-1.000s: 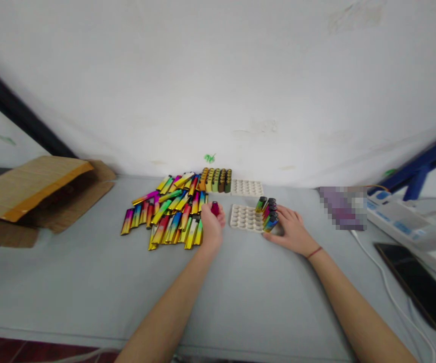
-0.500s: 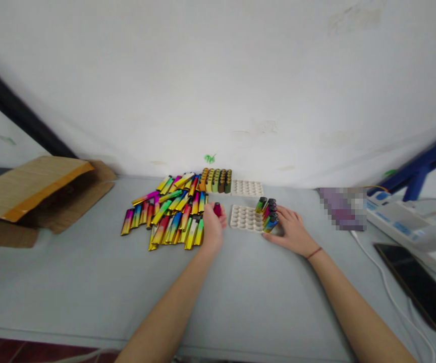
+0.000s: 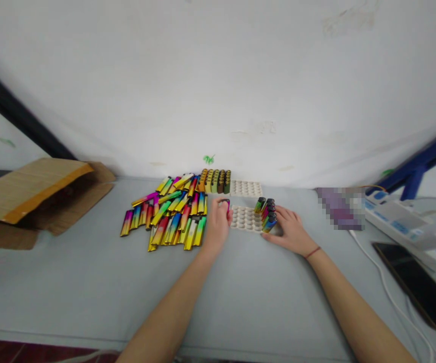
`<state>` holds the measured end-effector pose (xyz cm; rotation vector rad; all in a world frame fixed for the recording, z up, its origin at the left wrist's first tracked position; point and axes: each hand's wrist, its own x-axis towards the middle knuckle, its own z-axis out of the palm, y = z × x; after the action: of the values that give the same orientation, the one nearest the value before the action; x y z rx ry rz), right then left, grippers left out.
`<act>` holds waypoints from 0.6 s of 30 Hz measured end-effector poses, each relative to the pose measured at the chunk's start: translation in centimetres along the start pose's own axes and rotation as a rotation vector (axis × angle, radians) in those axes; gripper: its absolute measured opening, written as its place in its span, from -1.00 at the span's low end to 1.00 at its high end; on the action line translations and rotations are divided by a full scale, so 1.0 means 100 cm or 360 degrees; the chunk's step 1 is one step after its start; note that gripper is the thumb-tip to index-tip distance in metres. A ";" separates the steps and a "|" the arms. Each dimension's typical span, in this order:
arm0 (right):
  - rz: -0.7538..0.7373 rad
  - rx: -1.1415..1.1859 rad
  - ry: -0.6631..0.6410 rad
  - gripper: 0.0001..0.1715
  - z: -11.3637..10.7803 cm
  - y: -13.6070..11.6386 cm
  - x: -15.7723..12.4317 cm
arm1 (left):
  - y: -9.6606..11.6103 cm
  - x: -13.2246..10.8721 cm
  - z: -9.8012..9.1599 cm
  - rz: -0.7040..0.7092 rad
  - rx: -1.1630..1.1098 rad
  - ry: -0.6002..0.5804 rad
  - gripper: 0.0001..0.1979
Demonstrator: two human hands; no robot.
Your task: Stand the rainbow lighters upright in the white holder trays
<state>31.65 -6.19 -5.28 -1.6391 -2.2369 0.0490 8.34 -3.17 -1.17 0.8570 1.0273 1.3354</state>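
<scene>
My left hand (image 3: 218, 224) is closed around a dark pink lighter (image 3: 226, 202), just left of the near white tray (image 3: 245, 220) with round hollows. Several shiny lighters (image 3: 270, 214) stand upright at that tray's right end. My right hand (image 3: 290, 232) rests on the table beside them, fingers spread, thumb at the tray's near right corner. A loose pile of metallic multicoloured lighters (image 3: 172, 217) lies to the left of my left hand. Behind, yellow, orange and dark lighters (image 3: 215, 181) stand in rows next to a second white tray (image 3: 247, 188) with bare hollows.
An open cardboard box (image 3: 40, 194) lies at the far left. On the right are a black phone (image 3: 415, 282), a white power strip (image 3: 399, 222) with cables, and a blurred purple item (image 3: 339, 209). A wall rises behind the table.
My left hand has moved right, away from the pile and up to the near tray, with the lighter in it. My right hand has stayed by the standing lighters.
</scene>
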 end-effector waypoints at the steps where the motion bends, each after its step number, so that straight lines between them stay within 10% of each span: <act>1: 0.0002 0.0000 0.0003 -0.21 0.000 0.000 0.000 | -0.001 -0.001 0.000 0.0126 0.0122 -0.0075 -0.84; 8: 0.0008 0.0006 -0.0013 -0.22 -0.001 -0.002 0.001 | -0.010 -0.001 0.001 0.0947 0.0870 -0.0347 -0.85; 18: 0.0024 0.0009 -0.0020 -0.20 -0.001 -0.002 0.001 | -0.018 0.000 0.012 0.0857 0.1454 -0.0521 -0.79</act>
<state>31.49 -6.17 -5.14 -1.6573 -2.2314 0.0697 10.07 -3.26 -2.48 2.0795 1.1853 1.0516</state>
